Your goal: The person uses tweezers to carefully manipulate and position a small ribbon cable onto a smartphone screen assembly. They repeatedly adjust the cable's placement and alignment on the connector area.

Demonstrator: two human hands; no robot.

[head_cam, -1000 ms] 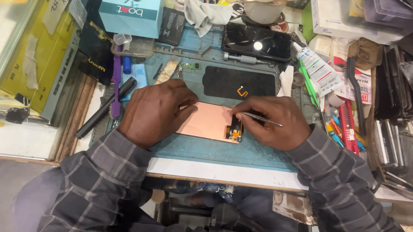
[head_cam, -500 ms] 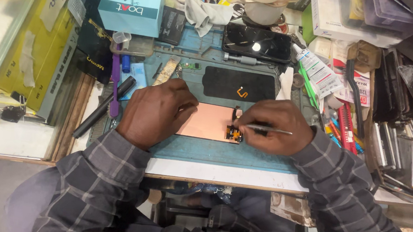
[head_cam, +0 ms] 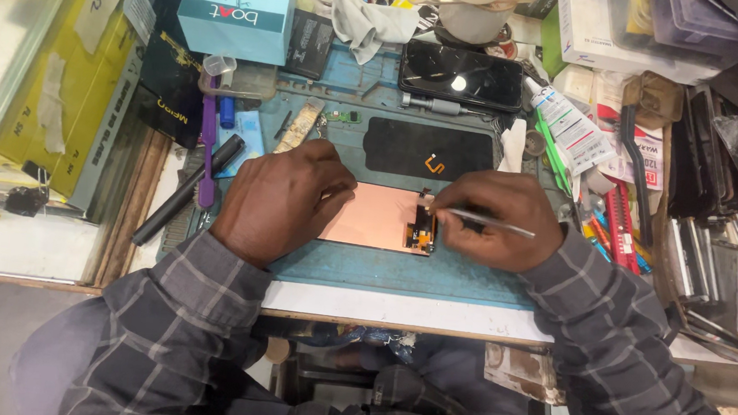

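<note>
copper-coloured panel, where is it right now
In the head view the copper-coloured panel lies flat on the blue mat at centre, between the left hand and right hand.

A pale blue box point(head_cam: 236, 4) with a dark band stands at the blue mat's point(head_cam: 399, 272) far left corner. A dark-screened phone point(head_cam: 461, 75) lies along the far edge. A white labelled tube point(head_cam: 569, 125) lies near the right edge.
</note>
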